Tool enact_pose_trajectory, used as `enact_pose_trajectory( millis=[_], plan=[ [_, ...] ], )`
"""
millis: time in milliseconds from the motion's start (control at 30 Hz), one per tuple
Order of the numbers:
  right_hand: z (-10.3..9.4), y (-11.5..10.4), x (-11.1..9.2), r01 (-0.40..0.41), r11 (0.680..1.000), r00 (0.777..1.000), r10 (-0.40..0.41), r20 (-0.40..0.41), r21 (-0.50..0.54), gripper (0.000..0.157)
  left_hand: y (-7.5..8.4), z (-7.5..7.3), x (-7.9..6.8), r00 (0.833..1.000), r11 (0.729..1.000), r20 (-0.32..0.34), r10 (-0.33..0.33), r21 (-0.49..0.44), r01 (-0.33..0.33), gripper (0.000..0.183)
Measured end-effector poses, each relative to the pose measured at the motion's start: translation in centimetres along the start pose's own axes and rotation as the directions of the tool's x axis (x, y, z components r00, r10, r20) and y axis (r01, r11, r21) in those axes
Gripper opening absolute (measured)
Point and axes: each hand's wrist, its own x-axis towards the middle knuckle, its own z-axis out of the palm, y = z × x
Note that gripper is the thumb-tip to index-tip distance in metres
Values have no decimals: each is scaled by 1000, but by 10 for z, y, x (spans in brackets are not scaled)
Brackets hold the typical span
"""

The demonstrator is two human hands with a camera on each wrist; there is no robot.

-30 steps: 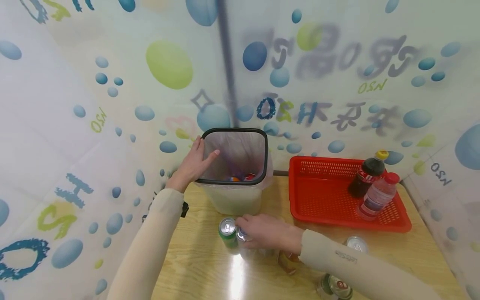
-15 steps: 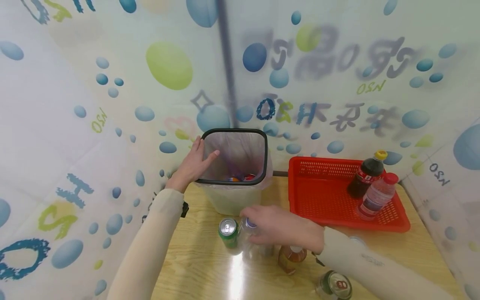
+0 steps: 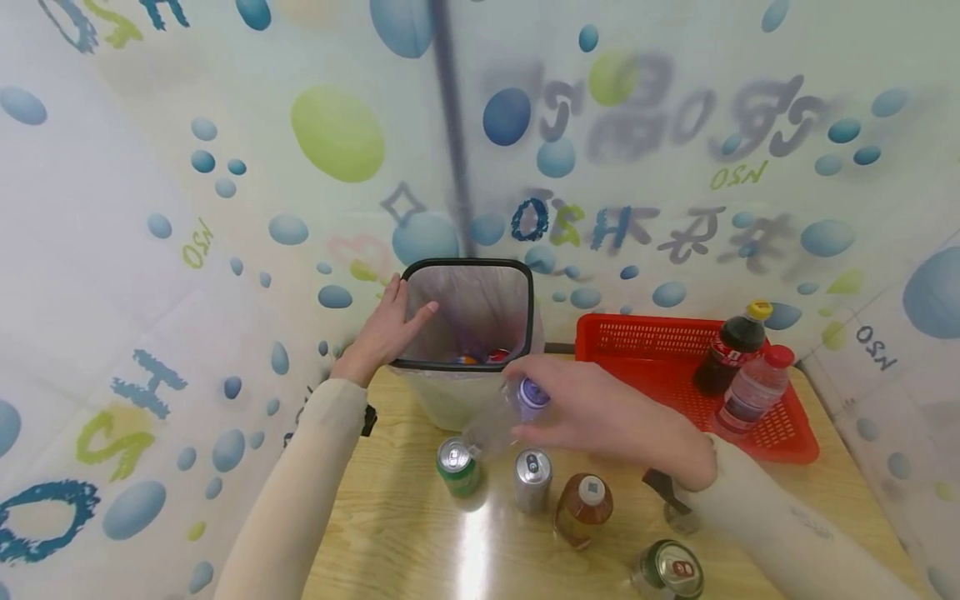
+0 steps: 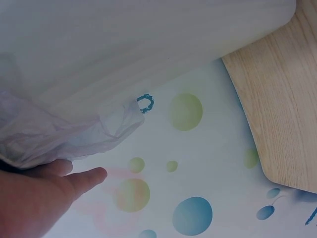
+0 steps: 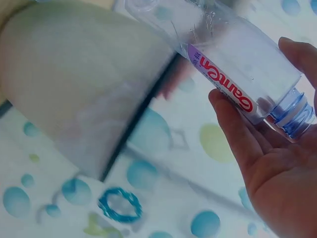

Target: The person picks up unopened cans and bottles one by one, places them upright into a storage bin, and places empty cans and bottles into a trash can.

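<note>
Right hand (image 3: 600,408) grips clear bottle (image 3: 498,417) near cap end, bottle tilted, held above surface (image 3: 405,533) just in front of bin (image 3: 465,392). Left hand (image 3: 386,329) rests on bin rim at 9 o'clock, thumb inside, fingers relaxed. Green can (image 3: 457,467), silver can (image 3: 532,479), brown bottle (image 3: 583,507) stand below held bottle. Red tray (image 3: 652,392) at 3 o'clock of bin.
</note>
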Motion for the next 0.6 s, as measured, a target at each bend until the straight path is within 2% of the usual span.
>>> enact_pose_trajectory(
  millis=[200,333,467,600],
  plan=[
    [-25,-3,-7,33,999,993,-31,-113,9,63,0,0,1,1000,1000,2,-10,16,10,100],
    [-38,-3,-8,26,999,983,-21,-183,25,65,0,0,0,1000,1000,-1,-15,17,15,99],
    [-47,-2,-6,52,996,966,-33,-258,66,61,0,0,0,1000,1000,-2,-15,27,15,100],
    [-48,3,3,98,992,936,-65,-345,81,59,0,1,0,1000,999,-4,-12,32,12,99]
  ],
)
